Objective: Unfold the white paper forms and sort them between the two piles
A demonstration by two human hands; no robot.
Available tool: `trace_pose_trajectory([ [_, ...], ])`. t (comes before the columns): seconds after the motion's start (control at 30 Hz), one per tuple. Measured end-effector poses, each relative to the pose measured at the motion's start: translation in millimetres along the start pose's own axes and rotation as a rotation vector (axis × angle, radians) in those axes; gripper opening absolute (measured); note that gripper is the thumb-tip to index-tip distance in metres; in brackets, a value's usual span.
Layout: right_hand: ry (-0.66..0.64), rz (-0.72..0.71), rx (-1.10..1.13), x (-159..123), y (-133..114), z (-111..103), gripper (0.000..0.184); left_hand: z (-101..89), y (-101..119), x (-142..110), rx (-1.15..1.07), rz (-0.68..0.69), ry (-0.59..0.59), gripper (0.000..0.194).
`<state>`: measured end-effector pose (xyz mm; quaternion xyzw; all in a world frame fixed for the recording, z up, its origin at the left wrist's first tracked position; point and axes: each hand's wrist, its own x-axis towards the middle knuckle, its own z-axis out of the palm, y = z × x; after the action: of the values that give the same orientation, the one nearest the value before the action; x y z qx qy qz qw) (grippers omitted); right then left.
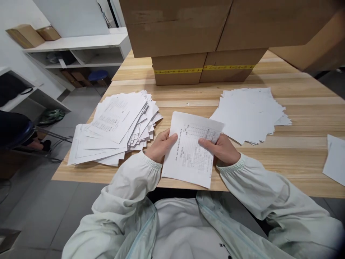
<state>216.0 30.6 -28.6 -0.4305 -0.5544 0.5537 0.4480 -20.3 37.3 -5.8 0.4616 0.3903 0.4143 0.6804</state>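
A thin stack of printed paper sheets [192, 149] is held up between my two hands, above the front edge of the table. My left hand [161, 144] grips its left edge, thumb on top and fingers behind. On the right edge, my right hand [222, 148] pinches it the same way, with its fingers hidden under the sheets. To the left lies a large untidy pile of printed papers [115, 124]. A second pile of papers [248, 113], mostly blank side up, lies beyond my right hand.
Stacked cardboard boxes [178, 68] with yellow tape stand at the back of the wooden table [185, 97]. More paper [335, 162] lies at the right edge. A white shelf [81, 41], a blue stool [98, 75] and a seated person's leg [35, 144] are at left.
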Motion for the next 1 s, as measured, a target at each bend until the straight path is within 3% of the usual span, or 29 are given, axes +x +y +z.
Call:
trace_pose_trajectory([
  [0.17, 0.267, -0.222, -0.252, 3.5, 5.7, -5.9, 0.074, -0.2, -9.8, -5.5, -0.189, 0.011, 0.056, 0.056],
  [0.27, 0.344, -0.276, -0.374, 2.5, 6.4, -7.4, 0.071, -1.6, -6.2, -5.8, -0.195, 0.021, 0.064, 0.056],
  [0.53, 0.372, -0.313, -0.178, 4.7, 4.2, -1.9, 0.079, -1.0, -5.6, -6.2, -0.169, 0.037, 0.045, 0.057],
  [0.8, 0.463, -0.323, -0.094, 7.3, -0.7, -1.5, 0.053, -0.2, -7.5, -7.2, -0.15, 0.041, 0.038, 0.055],
  [1.0, 0.462, -0.334, -0.053, 6.6, -0.5, 0.3, 0.063, 1.4, -7.2, -7.4, -0.142, 0.051, 0.038, 0.057],
])
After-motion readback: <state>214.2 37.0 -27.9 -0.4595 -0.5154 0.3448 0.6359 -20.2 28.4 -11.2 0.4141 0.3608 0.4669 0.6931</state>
